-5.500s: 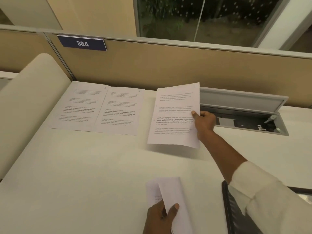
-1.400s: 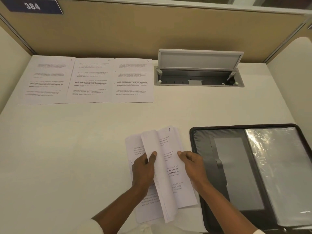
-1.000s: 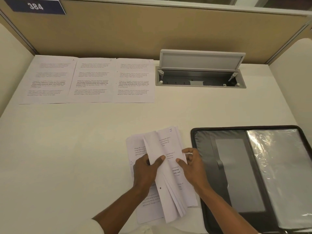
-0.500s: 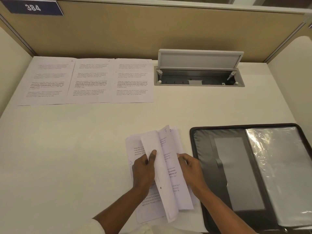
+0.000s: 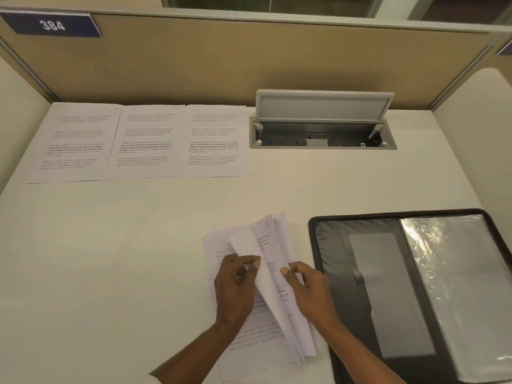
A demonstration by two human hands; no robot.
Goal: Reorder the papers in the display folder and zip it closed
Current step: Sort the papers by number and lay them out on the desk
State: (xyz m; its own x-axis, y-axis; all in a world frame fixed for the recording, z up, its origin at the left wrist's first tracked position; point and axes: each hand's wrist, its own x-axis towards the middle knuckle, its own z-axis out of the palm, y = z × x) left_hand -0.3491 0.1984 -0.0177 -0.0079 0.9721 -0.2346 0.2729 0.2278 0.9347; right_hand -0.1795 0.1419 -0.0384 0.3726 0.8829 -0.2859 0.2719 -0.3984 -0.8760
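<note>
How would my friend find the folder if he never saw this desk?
Start at the white desk by the tan partition wall. At its near right corner lies the open black display folder. Unlike the white papers beside it, it is dark, with shiny clear plastic sleeves.

Open desk (image 5: 110, 259) between sheet row (image 5: 149, 142) and folder (image 5: 388, 295)

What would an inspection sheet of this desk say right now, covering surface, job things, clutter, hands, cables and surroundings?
Surface: pale desk.
Job's things: three sheets side by side at the back left; paper stack near the front; display folder open flat to its right.
Clutter: nothing seen.
Hands: left hand pinches lifted sheets of the stack; right hand pinches sheets at the right.
Cables: nothing seen; cable hatch lid raised.
Surroundings: tan partition with number plate 384.
</note>
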